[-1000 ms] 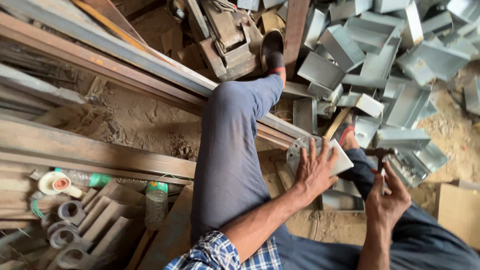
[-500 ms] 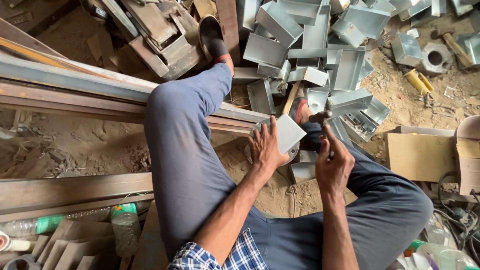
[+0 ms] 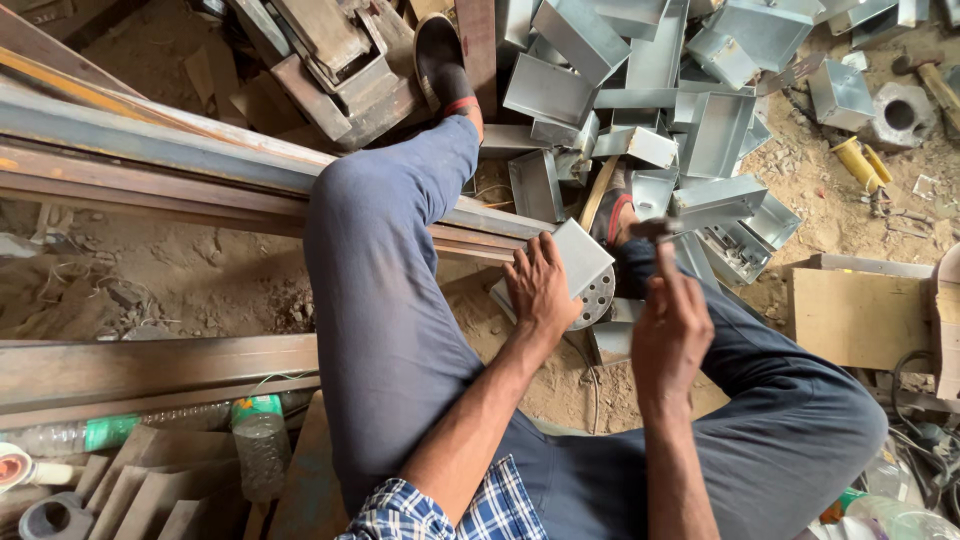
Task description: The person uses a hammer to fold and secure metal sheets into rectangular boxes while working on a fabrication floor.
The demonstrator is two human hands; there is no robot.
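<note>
Sandy workshop floor (image 3: 180, 260), steel beams (image 3: 150, 150) alongside. Left hand (image 3: 540, 295) lies spread on a folded sheet-metal box (image 3: 580, 255), pinning it over a perforated disc (image 3: 597, 297). Right hand (image 3: 672, 330) is wrapped round a hammer (image 3: 650, 230), raised beside it. Many finished boxes (image 3: 650, 90) lie heaped beyond; this one looks unfinished.

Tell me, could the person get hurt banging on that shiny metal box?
Maybe, yes. The left hand presses flat on the metal box, right beside where the hammer in the right hand would land, so a missed swing could hit fingers. The box's thin sheet edges look sharp and both hands are bare, so a slip might cut. The pile of metal boxes lies loose by the feet and could slide.
</note>
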